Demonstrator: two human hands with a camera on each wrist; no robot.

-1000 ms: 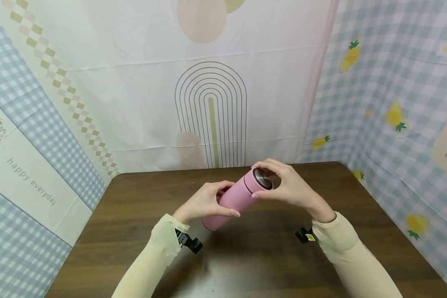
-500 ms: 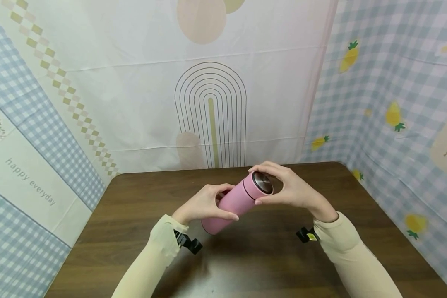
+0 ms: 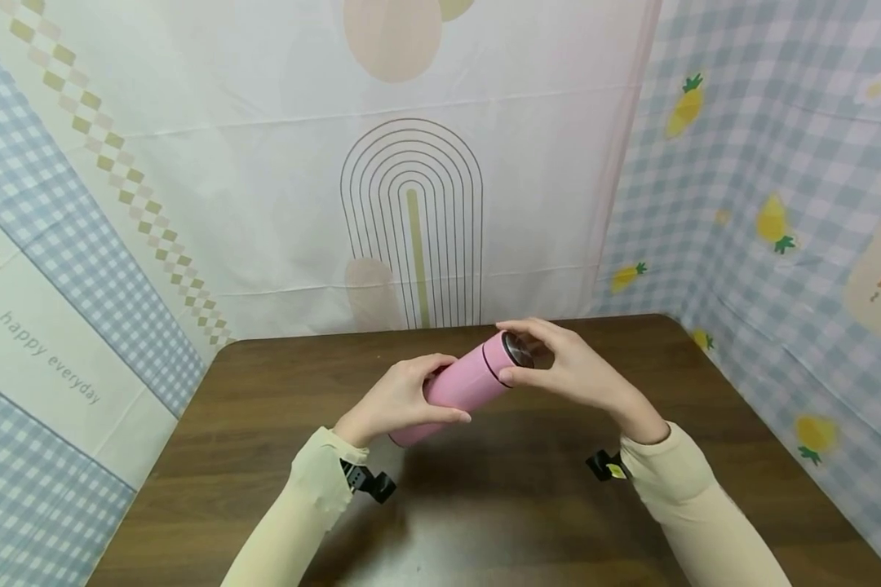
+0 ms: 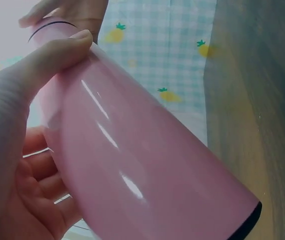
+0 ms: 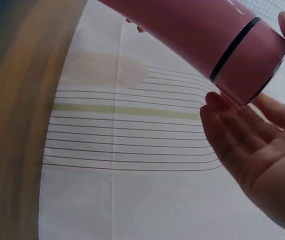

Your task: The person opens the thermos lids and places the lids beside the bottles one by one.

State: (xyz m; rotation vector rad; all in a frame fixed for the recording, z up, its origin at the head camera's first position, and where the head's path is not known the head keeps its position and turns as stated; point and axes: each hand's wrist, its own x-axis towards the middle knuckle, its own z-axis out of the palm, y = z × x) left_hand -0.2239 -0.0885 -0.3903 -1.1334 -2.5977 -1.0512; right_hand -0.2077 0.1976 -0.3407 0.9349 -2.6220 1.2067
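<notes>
A pink thermos point(image 3: 470, 381) is tilted above the table, its base low on the left and its lid point(image 3: 505, 352) up on the right. My left hand point(image 3: 404, 395) grips the body, thumb along the near side and fingers behind. In the left wrist view the thumb point(image 4: 57, 55) lies across the glossy pink wall. Around the lid, my right hand point(image 3: 576, 367) has its thumb near the dark seam and fingertips at the far edge. The lid's metal disc point(image 3: 517, 349) faces the right palm. In the right wrist view several fingers point(image 5: 232, 125) reach under the lid.
The brown wooden table point(image 3: 279, 383) extends beneath both hands. A white printed cloth point(image 3: 264, 204) hangs behind its back edge, with a blue checked cloth with pineapples point(image 3: 749, 163) at the right. Black wrist cameras point(image 3: 382, 487) hang under both sleeves.
The thermos lies a little flatter, its base slightly higher and further left. My right thumb has moved up along the lid's near side. The view has shifted slightly.
</notes>
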